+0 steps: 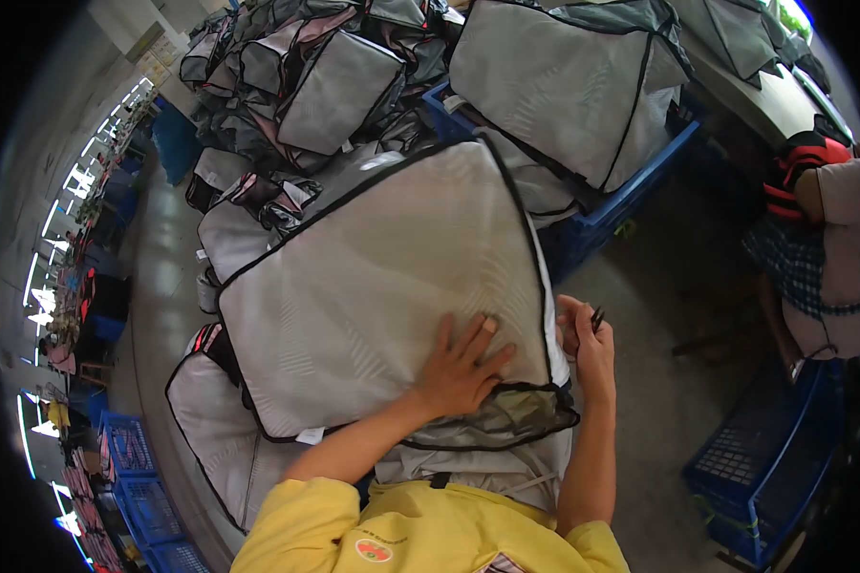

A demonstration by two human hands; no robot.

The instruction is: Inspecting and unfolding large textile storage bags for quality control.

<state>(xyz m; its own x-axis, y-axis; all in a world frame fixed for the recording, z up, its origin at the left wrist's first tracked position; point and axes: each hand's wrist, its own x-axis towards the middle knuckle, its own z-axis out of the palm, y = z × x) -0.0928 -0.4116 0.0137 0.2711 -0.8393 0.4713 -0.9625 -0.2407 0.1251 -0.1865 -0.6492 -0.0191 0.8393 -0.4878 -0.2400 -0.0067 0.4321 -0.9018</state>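
Grey mesh bag panel [373, 286], black-piped, lies on lap over stack. Left hand [459, 372] flat on it, fingers spread. Right hand [588, 349] pinches small dark tool [597, 317] at right edge. Likely light, floppy; best gripped by piping.

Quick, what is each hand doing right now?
Left hand: open, fingers spread flat on the grey mesh bag.
Right hand: closed around a small dark tool at the bag's right edge.
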